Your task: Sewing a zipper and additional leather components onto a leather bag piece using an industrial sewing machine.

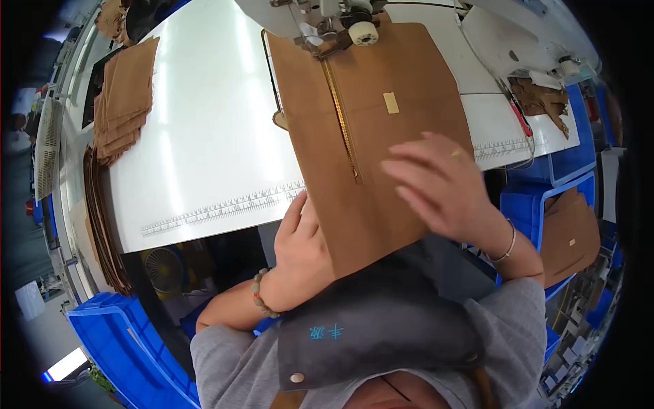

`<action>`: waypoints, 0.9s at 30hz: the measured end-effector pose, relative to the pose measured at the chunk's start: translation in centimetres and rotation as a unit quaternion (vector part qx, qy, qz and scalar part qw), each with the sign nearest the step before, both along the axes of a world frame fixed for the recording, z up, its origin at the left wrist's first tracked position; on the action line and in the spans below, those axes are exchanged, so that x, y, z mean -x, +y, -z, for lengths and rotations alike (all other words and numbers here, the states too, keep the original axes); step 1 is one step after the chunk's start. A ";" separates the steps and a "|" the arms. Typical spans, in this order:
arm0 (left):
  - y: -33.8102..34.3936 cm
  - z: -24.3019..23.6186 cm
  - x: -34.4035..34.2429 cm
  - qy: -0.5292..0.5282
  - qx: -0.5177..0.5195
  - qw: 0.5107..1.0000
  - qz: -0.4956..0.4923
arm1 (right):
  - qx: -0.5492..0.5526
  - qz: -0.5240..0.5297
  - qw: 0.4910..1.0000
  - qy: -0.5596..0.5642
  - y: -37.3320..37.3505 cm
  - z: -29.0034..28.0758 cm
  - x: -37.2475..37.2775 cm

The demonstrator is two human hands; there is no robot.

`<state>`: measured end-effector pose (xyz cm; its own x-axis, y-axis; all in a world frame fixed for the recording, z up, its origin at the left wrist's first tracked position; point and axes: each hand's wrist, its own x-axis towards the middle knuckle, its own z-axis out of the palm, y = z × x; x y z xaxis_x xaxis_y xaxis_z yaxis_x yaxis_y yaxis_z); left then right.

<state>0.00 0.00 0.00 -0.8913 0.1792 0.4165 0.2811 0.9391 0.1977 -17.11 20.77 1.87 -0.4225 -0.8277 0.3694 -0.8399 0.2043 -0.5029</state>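
White bench (pixel 211 123), ruler printed along its front edge. Brown fabric pieces (pixel 126 95) stacked far left, presumably to free the wide bare stretch before the zippered brown panel (pixel 371 218). Left hand (pixel 300 242) at panel's left edge, fingers partly hidden, can't tell if pinching; probably supporting the overhang. Panel runs from under sewing-machine head (pixel 310 27) past bench's front edge. Right hand (pixel 443 191) loosely spread over panel, contact unclear. Blue bin (pixel 523 211) crowds that side.

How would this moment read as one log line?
left hand: at left edge of brown panel; right hand: over panel, contact unclear; sewing machine: above panel's far end
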 end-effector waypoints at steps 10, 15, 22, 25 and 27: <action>-0.8 0.6 -0.7 0.003 0.024 0.998 -0.050 | -0.074 -0.042 0.983 0.163 -2.2 0.8 -2.9; -4.5 -0.8 0.1 0.023 -0.125 0.990 -0.066 | -0.064 -0.044 0.982 0.172 -2.4 1.3 -3.3; -4.4 -1.8 5.3 -0.025 -0.068 0.993 -0.093 | -0.061 -0.058 0.982 0.166 -2.5 1.3 -3.1; -4.4 -1.8 6.5 -0.080 -0.014 0.995 -0.063 | -0.066 -0.070 0.984 0.153 -2.5 0.9 -2.9; -4.5 -1.8 6.9 -0.097 0.021 0.994 -0.053 | -0.065 -0.076 0.985 0.139 -2.6 0.3 -2.5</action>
<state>-6.87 -4.51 1.85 -0.9687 0.0942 0.2295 0.1413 0.9699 0.1985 -14.64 18.15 1.56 -0.1875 -0.9217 0.3395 -0.9673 0.1130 -0.2273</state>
